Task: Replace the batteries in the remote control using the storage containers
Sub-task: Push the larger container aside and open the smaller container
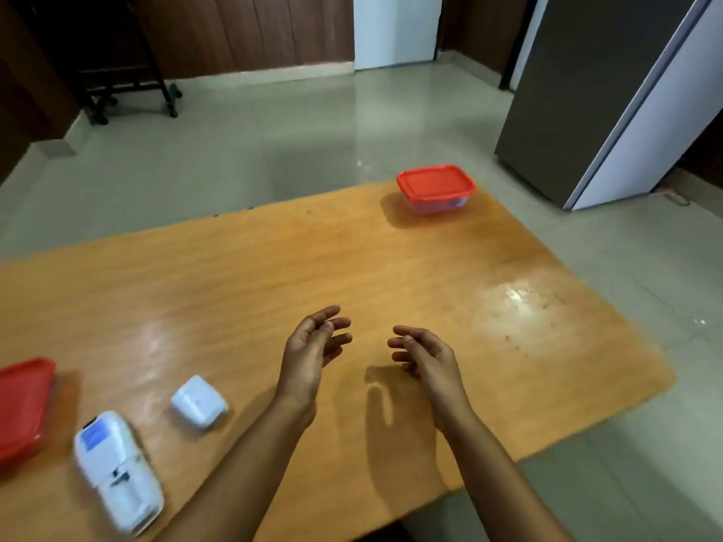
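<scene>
A white remote control (pixel 117 471) lies back side up at the near left of the wooden table (pixel 274 275), its battery compartment open. Its white battery cover (pixel 199 401) rests just to the right of it. A clear container with a red lid (pixel 436 188) stands shut at the far right of the table. A second red lid or container (pixel 23 404) is cut off by the left edge of the view. My left hand (pixel 313 348) and my right hand (pixel 424 356) hover over the middle of the table, palms facing each other, fingers apart, holding nothing.
A grey and white refrigerator (pixel 610 91) stands on the floor beyond the table's right side. A dark wheeled stand (pixel 129 88) is at the far left by the wooden wall. The table's right edge runs close to my right forearm.
</scene>
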